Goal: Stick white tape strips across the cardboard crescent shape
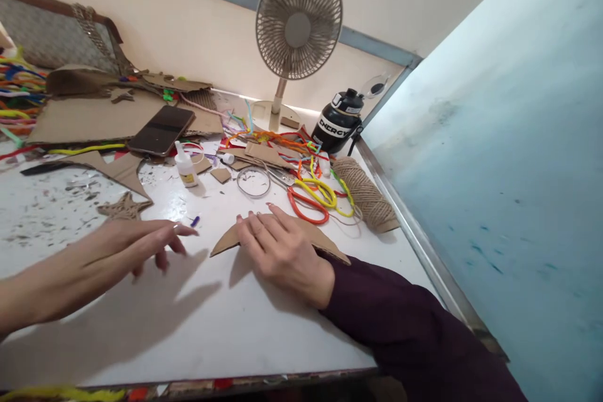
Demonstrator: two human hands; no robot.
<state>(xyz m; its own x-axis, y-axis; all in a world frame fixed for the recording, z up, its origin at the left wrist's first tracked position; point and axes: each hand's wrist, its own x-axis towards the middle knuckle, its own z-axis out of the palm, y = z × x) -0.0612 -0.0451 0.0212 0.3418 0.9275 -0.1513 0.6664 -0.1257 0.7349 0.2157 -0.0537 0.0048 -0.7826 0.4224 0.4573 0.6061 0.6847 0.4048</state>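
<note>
My right hand (pixel 285 254) is on a curved, crescent-like piece of brown cardboard (pixel 325 240), its fingers over the near face and its thumb hidden. The piece's pointed ends stick out on both sides of the hand. My left hand (pixel 141 242) hovers over the white table, fingers stretched out and holding nothing. Just behind it lies a twine-wrapped star (pixel 125 207), partly covered by the hand. A small purple bit (pixel 195 222) lies near the left fingertips. Beyond stands a small white glue bottle (pixel 185 166).
Scissors (pixel 308 201) with red and yellow handles lie behind the cardboard, beside a twine roll (pixel 365 191). Further back are a phone (pixel 161 130), cardboard scraps (pixel 268 154), a fan (pixel 299 28) and a black bottle (pixel 336 122). A blue wall (pixel 494 169) borders the right side.
</note>
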